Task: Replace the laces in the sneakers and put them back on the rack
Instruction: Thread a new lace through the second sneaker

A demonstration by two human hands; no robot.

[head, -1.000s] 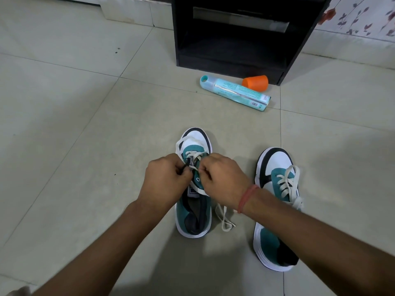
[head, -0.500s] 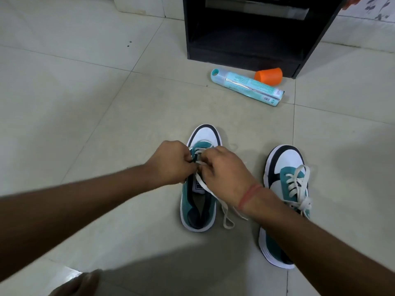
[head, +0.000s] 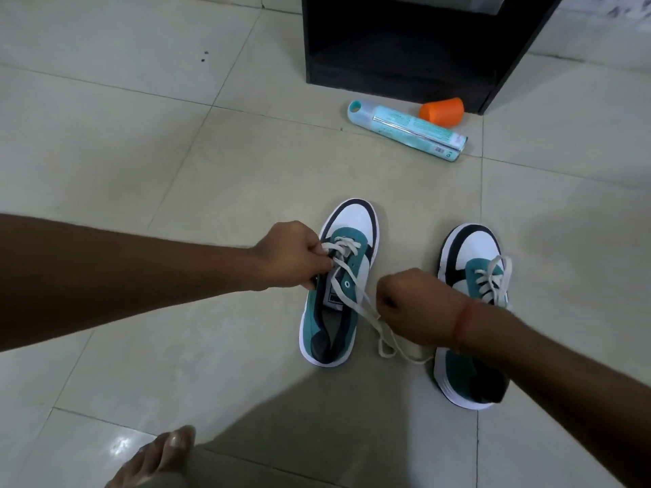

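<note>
Two teal, white and black sneakers stand on the tiled floor, toes pointing away from me. The left sneaker [head: 352, 227] has a white lace [head: 355, 290] threaded only through its front eyelets. My left hand [head: 292, 255] grips that shoe's left edge by the eyelets and pinches the lace there. My right hand [head: 415, 304] holds the lace strands, pulled out to the right and back from the shoe, with loose ends trailing on the floor. The right sneaker [head: 472, 251] is laced, partly hidden under my right forearm. The black rack [head: 398, 61] stands beyond.
A teal tube-shaped bottle [head: 405, 130] lies on the floor in front of the rack with an orange cap [head: 442, 110] beside it. My bare foot [head: 158, 459] shows at the bottom edge. Pale floor tiles [head: 141, 142] spread to the left.
My right hand has drawn back and to the right from the shoe's eyelets, pulling the lace out with it. My left hand stays at the shoe. The view has tilted down.
</note>
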